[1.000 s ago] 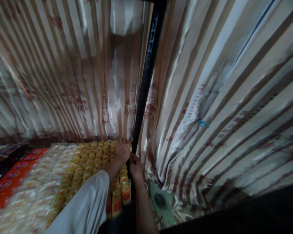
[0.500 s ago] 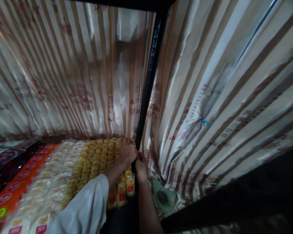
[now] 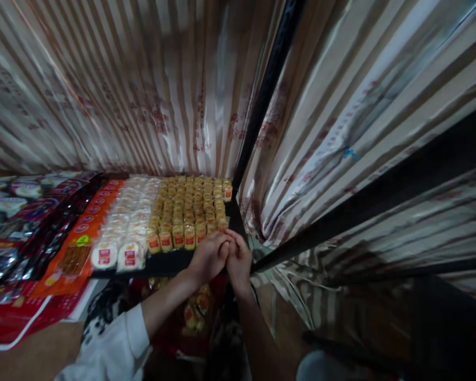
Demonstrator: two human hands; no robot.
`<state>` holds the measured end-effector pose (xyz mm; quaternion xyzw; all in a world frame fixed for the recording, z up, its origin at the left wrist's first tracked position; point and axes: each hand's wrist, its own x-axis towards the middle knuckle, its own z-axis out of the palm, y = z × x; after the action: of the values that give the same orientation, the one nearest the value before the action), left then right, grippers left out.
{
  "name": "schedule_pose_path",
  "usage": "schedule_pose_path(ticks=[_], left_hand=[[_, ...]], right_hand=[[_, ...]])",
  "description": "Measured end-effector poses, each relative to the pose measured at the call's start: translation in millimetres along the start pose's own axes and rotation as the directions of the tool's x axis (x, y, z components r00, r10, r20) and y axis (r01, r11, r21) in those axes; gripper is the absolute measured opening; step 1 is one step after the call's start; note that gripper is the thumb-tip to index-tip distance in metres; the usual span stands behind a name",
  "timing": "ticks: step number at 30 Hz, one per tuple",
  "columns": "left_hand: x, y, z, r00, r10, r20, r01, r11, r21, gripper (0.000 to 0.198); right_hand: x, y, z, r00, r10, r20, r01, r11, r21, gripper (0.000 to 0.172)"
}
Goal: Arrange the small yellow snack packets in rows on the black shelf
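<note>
Rows of yellow wrapped packets (image 3: 186, 211) stand on a black shelf (image 3: 166, 260). My left hand (image 3: 211, 254) is in front of their right end, its fingers curled. Pressed against it on the right is my right hand (image 3: 238, 260), also with curled fingers. The fingertips of both hands meet near the shelf's front right corner. Anything between the fingers is hidden or too small to make out. One yellow packet (image 3: 227, 191) sits at the back right by the black post (image 3: 257, 106).
White wrapped packets (image 3: 133, 211), an orange pack (image 3: 85, 227) and dark shiny packs (image 3: 43, 227) lie to the left. A black bar (image 3: 341, 211) slants across the right. Striped curtain sheeting (image 3: 162, 79) hangs behind. Below the shelf is a red bag (image 3: 182, 341) holding yellow packets.
Both hands have come from the back right corner beside the post to the shelf's front edge, staying together. The view has tilted down, showing more below the shelf.
</note>
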<state>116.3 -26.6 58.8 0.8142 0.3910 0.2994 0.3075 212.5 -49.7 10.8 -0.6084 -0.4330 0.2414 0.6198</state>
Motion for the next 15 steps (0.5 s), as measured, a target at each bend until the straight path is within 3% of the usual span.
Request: schedule_pose_path(ticks=[2,4,8,11,13,15], left_hand=[[-39.1,-7.9,2.8,0.994,-0.108,0.013,0.108,0.994,-0.029,0.025],[-77.8,-20.3,8.3,0.968,-0.251,0.030,0.252,0.966,-0.055,0.027],[-140.1,-57.2,21.1,0.873,-0.461,0.161,0.473,0.880,-0.045,0.030],[-163.3,-89.7,25.3,0.735,-0.652,0.185,0.660,0.751,0.020,0.029],[-167.0,-110.5,24.7,0.632,-0.758,0.162,0.765,0.644,0.026,0.028],[-163.4,-129.2,22.4,0.556,-0.826,0.097,0.826,0.561,0.045,0.028]], right_hand=[[-38.6,7.7,1.5,0.996,-0.007,0.084,0.009,1.000,-0.026,0.027],[-74.7,22.8,5.4,0.978,0.076,0.196,-0.062,0.995,-0.076,0.029],[-128.4,58.4,20.5,0.858,0.301,0.415,-0.204,0.943,-0.261,0.035],[-147.2,79.4,38.4,0.765,0.385,0.516,-0.217,0.909,-0.357,0.033],[-150.5,91.0,53.0,0.730,0.421,0.539,-0.208,0.887,-0.413,0.034],[-149.3,102.2,68.7,0.703,0.438,0.561,-0.198,0.878,-0.436,0.037]])
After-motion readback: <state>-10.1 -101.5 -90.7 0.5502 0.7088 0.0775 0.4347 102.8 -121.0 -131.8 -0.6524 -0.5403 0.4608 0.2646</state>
